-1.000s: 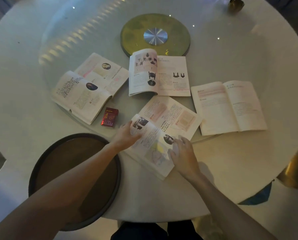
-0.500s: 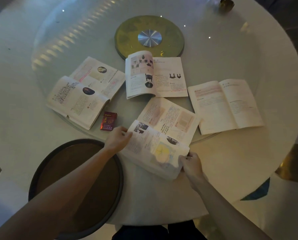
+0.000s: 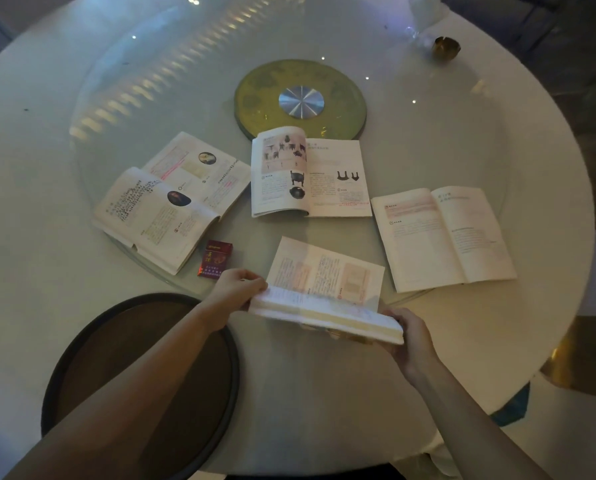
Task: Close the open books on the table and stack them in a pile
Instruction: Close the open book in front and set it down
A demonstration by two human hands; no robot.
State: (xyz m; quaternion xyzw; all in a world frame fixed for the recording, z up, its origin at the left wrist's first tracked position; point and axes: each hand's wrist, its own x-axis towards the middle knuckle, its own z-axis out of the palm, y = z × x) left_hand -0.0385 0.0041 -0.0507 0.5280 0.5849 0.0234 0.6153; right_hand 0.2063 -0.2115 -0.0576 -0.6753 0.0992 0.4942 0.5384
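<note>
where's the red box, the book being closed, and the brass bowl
red box (image 3: pixel 215 260), head view, on its front face
book being closed (image 3: pixel 326 315), head view, on its lifted page edge
brass bowl (image 3: pixel 446 48), head view, on its side

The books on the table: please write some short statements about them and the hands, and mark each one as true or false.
1. Both hands hold the nearest book. True: the left hand grips its left end and the right hand its right end.
2. The nearest book is already fully closed. False: its near half is lifted, but the far page still faces up.
3. Three other books lie open on the table. True: the left book, the middle book and the right book.
4. The small red box lies on top of the middle book. False: it lies on the table, beside the left book.
5. Closed books are already stacked in a pile. False: no pile is visible.
</note>
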